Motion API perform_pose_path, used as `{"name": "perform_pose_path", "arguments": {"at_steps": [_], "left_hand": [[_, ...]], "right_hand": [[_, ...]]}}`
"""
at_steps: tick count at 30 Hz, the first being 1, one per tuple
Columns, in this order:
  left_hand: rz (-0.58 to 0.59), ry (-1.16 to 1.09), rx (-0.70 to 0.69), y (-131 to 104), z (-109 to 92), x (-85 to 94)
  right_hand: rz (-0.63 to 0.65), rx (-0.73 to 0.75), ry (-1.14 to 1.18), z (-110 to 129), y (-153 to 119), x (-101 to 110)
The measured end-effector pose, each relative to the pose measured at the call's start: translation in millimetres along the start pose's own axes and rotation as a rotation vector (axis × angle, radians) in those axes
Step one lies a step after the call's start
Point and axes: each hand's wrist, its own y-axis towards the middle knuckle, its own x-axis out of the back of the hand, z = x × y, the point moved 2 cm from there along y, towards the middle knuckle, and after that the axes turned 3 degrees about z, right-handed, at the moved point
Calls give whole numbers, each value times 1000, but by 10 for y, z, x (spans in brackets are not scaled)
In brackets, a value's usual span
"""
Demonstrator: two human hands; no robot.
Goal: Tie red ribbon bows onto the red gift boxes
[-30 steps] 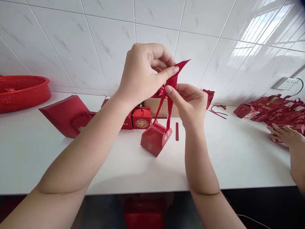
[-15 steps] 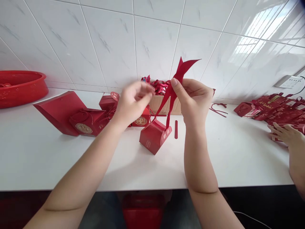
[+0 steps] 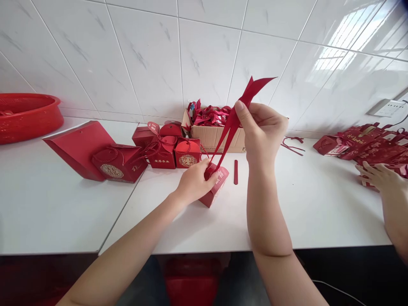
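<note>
A red ribbon (image 3: pixel 232 123) is pinched between the thumb and fingers of my right hand (image 3: pixel 263 129), held up above the table. Its two free tails stick up past my thumb, while two strands run down to a small red gift box (image 3: pixel 208 199). My left hand (image 3: pixel 195 180) grips the top of that box, thumb on the near side and fingers partly hidden behind it. The box stands tilted toward the right, with pale print on its side. A flat red strip (image 3: pixel 236 172) lies just right of it.
Behind is a cardboard box (image 3: pixel 219 142) heaped with red ribbons. Several red gift boxes (image 3: pixel 164 154) and a large red bag (image 3: pixel 86 148) stand left, near a red basin (image 3: pixel 28 121). At right, another person's hand (image 3: pixel 379 176) rests by finished-looking red boxes (image 3: pixel 360 142).
My left hand has come down from beside the ribbon onto the top of the gift box. The box has turned slightly. My right hand has shifted a little right, still holding the ribbon.
</note>
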Motion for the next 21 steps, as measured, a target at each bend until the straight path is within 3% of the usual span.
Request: {"name": "perform_pose_path", "arguments": {"at_steps": [7, 21], "left_hand": [[21, 253, 61, -229, -131, -147], [-56, 331, 72, -349, -291, -227]], "right_hand": [[31, 27, -30, 41, -30, -31], [35, -30, 34, 62, -32, -74]]}}
